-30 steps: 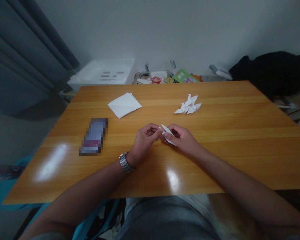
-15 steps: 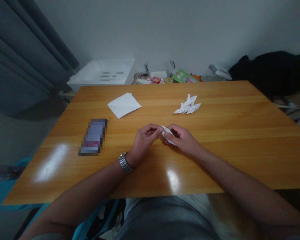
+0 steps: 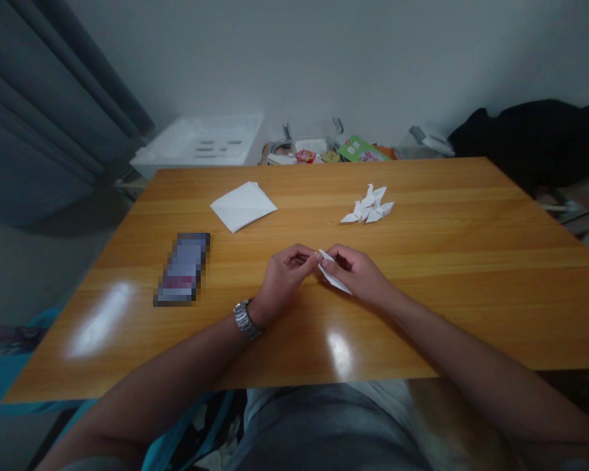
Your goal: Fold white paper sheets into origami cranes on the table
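A small folded piece of white paper (image 3: 338,282) is held above the middle of the wooden table (image 3: 422,314). My right hand (image 3: 359,271) is closed on it, with the thumb on top and the other fingers behind. My left hand (image 3: 288,271), a metal watch on its wrist, pinches the paper's upper left tip between thumb and forefinger. Beyond my right hand lies a cluster of white folded paper birds (image 3: 368,206). A stack of white paper sheets (image 3: 244,207) rests beyond my left hand.
A pixelated phone (image 3: 182,269) lies on the table to the left. Past the far edge are a white plastic bin (image 3: 201,140), a green packet (image 3: 360,149) and small items. At the far right is a black cloth heap (image 3: 530,140); a grey curtain (image 3: 49,85) hangs at left.
The folded paper has turned slightly in my fingers, and its lower end now sticks out further below my right thumb. Both hands have stayed almost in place.
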`<state>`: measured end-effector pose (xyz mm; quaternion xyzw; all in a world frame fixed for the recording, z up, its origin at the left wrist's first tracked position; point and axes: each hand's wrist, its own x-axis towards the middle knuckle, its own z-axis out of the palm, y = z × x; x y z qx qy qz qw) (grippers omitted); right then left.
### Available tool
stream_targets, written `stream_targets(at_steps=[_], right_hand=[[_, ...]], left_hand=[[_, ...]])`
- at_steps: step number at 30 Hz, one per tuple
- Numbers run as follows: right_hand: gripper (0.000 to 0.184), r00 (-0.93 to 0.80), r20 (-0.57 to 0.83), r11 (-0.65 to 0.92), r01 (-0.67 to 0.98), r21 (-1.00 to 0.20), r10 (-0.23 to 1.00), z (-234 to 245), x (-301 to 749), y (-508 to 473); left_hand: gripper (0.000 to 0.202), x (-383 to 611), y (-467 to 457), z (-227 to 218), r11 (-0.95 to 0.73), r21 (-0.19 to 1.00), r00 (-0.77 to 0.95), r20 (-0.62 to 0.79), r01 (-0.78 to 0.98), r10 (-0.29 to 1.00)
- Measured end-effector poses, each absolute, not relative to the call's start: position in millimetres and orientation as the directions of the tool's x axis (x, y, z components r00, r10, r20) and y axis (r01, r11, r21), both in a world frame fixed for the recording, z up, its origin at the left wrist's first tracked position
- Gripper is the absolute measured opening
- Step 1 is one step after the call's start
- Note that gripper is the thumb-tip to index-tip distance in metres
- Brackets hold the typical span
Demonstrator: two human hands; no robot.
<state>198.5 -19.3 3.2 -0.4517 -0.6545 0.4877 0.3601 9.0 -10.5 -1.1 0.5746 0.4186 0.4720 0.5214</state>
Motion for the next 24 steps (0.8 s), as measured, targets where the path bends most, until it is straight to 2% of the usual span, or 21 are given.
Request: stream_targets(at_steps=[5, 10, 20, 24], right_hand=[[0.035, -0.342, 0.090, 0.207, 0.323, -0.923, 0.935, 5.2, 200.9, -17.6], [0.036, -0.361, 0.103, 0.230, 0.330, -0.916, 0.927, 5.9, 203.2, -16.2], [0.034, -0.359, 0.009, 0.098, 0.232, -0.968, 0.933, 4.4, 199.7, -18.5], [0.034, -0.387, -0.003, 0.064, 0.160, -0.985, 0.922, 6.4, 199.8, -19.3]], left_hand=[[0.026, 9.6, -12.0, 0.5, -0.107, 0.994, 0.206, 0.104, 0.006, 0.973], [0.029, 8.2, -10.1, 4.4, -0.110, 0.993, 0.199, 0.101, 0.035, 0.975], [0.026, 6.5, -7.1, 3.7, -0.142, 0.985, 0.184, 0.123, 0.093, 0.975], [0.027, 6.1, -8.0, 2.7, -0.110, 0.993, 0.214, 0.098, 0.046, 0.972]])
